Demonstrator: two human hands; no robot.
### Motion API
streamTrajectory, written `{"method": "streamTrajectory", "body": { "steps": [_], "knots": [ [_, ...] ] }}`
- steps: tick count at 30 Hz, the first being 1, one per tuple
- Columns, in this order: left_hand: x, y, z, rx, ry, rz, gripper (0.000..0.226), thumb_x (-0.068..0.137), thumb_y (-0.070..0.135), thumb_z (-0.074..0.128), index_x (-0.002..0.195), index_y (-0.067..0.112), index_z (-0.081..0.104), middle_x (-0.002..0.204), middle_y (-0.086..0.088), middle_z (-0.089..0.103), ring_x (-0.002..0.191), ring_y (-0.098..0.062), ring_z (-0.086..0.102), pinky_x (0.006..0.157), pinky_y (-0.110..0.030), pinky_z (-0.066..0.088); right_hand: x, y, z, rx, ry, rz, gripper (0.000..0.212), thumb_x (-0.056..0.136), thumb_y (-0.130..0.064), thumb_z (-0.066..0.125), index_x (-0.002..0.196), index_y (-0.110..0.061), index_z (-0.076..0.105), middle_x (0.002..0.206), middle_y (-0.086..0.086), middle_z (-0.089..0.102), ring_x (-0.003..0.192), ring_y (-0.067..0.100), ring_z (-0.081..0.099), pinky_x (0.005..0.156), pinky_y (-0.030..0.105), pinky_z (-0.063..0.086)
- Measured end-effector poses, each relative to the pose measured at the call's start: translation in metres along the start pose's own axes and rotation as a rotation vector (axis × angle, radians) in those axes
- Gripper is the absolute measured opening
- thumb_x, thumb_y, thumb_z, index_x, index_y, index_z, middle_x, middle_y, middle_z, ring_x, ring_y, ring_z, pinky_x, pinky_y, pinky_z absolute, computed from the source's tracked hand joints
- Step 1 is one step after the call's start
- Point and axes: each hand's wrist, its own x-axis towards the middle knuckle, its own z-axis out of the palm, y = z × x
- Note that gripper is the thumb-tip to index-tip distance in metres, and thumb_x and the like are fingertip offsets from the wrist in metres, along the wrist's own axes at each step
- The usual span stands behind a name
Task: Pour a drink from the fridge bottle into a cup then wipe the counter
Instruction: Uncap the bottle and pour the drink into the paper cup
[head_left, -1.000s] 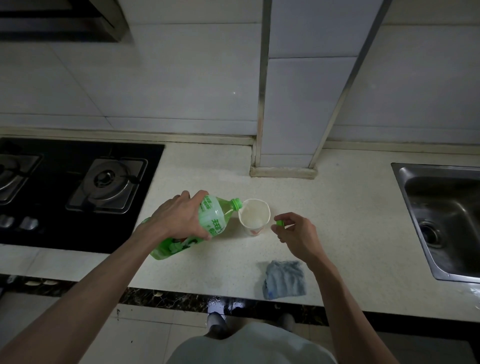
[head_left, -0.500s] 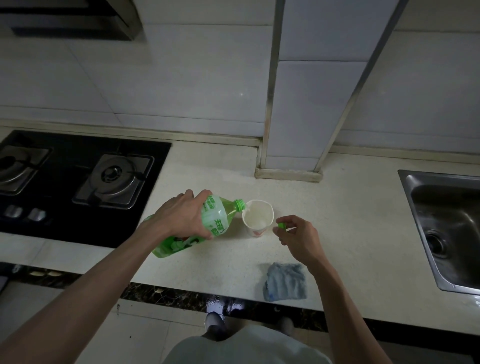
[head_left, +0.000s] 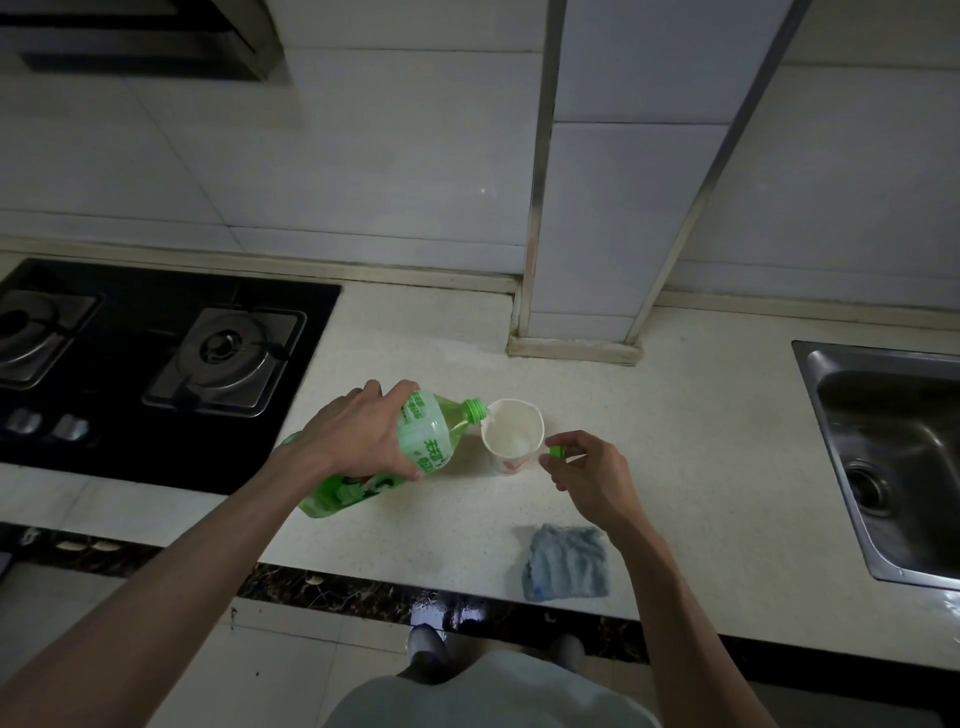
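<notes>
My left hand (head_left: 358, 434) grips a green plastic bottle (head_left: 431, 439), tilted so its open neck rests at the rim of a white paper cup (head_left: 511, 434). The cup stands upright on the pale counter (head_left: 675, 441). My right hand (head_left: 589, 475) is just right of the cup and pinches the bottle's green cap (head_left: 556, 452) between its fingertips. A folded grey-blue cloth (head_left: 566, 561) lies on the counter near the front edge, below my right hand.
A black gas hob (head_left: 156, 353) with two burners fills the counter's left side. A steel sink (head_left: 893, 457) is sunk in at the right. A tiled pillar (head_left: 597, 234) juts out behind the cup. The floor and my feet show below the counter edge.
The view has shifted slightly; the bottle stays tilted at the cup's rim. My right hand with the cap has hardly moved.
</notes>
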Motion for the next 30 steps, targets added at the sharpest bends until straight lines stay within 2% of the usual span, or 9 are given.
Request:
{"method": "streamTrajectory", "body": {
  "steps": [7,12,25,30],
  "knots": [
    [0.000,0.002,0.000,-0.005,-0.004,-0.002,0.101,0.060,0.063,0.076,0.142,0.033,0.024,0.112,-0.004,0.048,0.098,-0.020,0.054,0.076,-0.033,0.049,-0.004,0.003,-0.002,0.025,0.007,0.011,0.023,0.087,-0.023,0.072,0.109,-0.019,0.068,0.095,-0.004,0.067,0.064,0.010,0.065,0.055,0.012,0.048],
    [0.000,0.003,0.001,-0.013,-0.004,0.005,0.101,0.059,0.063,0.076,0.141,0.034,0.025,0.111,-0.003,0.048,0.097,-0.020,0.054,0.077,-0.034,0.051,-0.007,0.006,-0.003,0.042,0.013,0.015,0.025,0.087,-0.022,0.072,0.111,-0.017,0.069,0.097,-0.002,0.068,0.066,0.013,0.065,0.060,0.018,0.052],
    [0.001,0.005,0.004,-0.019,-0.028,0.010,0.104,0.059,0.065,0.076,0.142,0.033,0.022,0.114,-0.004,0.047,0.099,-0.020,0.054,0.081,-0.037,0.053,-0.012,0.010,-0.006,0.014,0.024,0.015,0.025,0.087,-0.024,0.072,0.111,-0.018,0.069,0.097,-0.004,0.067,0.066,0.011,0.065,0.059,0.017,0.051],
    [-0.002,0.005,0.004,-0.066,-0.006,0.012,0.105,0.059,0.064,0.076,0.142,0.034,0.021,0.115,-0.002,0.047,0.098,-0.018,0.054,0.076,-0.033,0.051,-0.013,0.007,-0.008,-0.003,0.051,-0.002,0.023,0.086,-0.027,0.072,0.108,-0.022,0.070,0.101,-0.002,0.068,0.077,0.014,0.064,0.072,0.028,0.055]
  ]
}}
